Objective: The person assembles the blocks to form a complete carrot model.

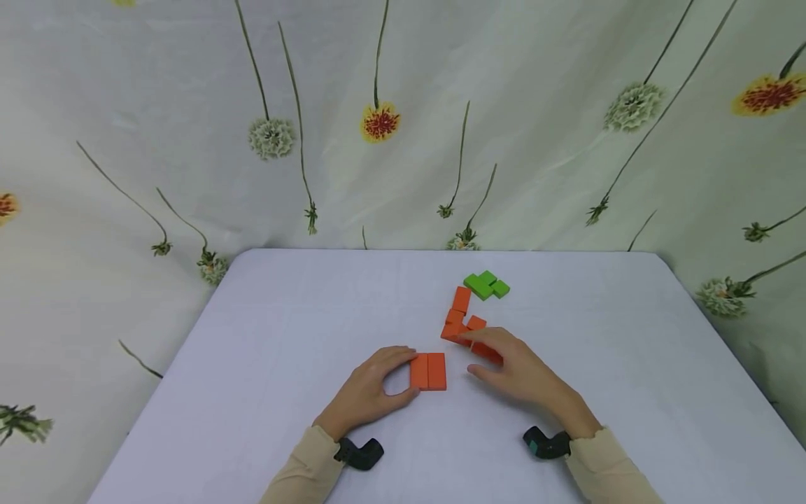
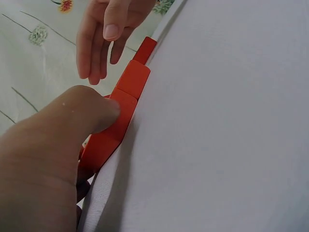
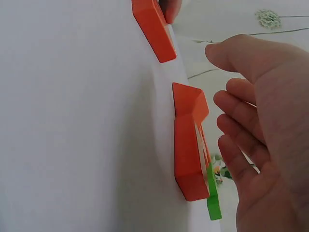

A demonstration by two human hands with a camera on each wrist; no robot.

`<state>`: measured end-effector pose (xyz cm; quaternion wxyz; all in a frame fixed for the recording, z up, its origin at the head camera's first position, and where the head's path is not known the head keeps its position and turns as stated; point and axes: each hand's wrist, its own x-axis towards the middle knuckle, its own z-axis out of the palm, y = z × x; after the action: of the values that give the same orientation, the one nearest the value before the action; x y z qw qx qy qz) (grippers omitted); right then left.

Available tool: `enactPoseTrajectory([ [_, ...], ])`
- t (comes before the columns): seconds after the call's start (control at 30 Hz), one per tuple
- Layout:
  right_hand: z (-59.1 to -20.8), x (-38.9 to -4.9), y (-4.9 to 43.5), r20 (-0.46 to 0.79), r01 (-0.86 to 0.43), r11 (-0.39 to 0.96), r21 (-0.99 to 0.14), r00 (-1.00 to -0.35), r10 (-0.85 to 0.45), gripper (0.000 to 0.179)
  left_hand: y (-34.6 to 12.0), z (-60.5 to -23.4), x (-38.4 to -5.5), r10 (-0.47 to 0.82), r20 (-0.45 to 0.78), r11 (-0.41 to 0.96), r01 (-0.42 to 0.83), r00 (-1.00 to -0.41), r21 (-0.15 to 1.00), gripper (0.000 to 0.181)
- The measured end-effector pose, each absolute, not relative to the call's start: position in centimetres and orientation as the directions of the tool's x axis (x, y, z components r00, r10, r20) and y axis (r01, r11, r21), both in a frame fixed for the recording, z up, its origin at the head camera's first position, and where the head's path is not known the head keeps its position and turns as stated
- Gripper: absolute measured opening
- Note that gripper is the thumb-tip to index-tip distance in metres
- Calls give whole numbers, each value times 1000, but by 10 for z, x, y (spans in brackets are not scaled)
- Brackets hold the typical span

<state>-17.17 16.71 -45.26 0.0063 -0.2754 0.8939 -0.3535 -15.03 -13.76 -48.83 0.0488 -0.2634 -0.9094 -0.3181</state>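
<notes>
Two flat orange blocks [image 1: 428, 371] lie side by side near the middle of the table. My left hand [image 1: 365, 392] grips the left one, index finger at its far edge and thumb at its near edge. In the left wrist view the thumb lies against an orange block [image 2: 126, 104]. Just to the right, my right hand [image 1: 525, 371] hovers with fingers loosely bent and thumb apart, holding nothing. Its fingers partly cover a group of several orange blocks [image 1: 462, 301]. The right wrist view shows a gap between these fingers and an orange block [image 3: 188, 154].
Several green blocks [image 1: 481, 287] sit just behind the orange group. A white cloth covers the table [image 1: 302, 301]. Behind it hangs a flower-patterned cloth [image 1: 535, 91]. A black wrist device [image 1: 362, 455] is on the left wrist, another [image 1: 544, 444] on the right.
</notes>
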Motion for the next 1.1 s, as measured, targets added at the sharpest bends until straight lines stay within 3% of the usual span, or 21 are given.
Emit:
enactPoseTrajectory([
  [0.37, -461, -184, 191, 208, -517, 650, -557, -844, -494, 49, -136, -492, -152, 445, 222, 665, 486, -868, 567, 58],
  [0.8, -459, -185, 199, 94, -472, 578, -666, -822, -562, 60, -137, -493, -152, 447, 238, 661, 498, -862, 561, 58],
  [1.1, -459, -186, 198, 74, -464, 585, -665, -820, -568, 62, -136, -492, -151, 431, 224, 671, 476, -874, 569, 58],
])
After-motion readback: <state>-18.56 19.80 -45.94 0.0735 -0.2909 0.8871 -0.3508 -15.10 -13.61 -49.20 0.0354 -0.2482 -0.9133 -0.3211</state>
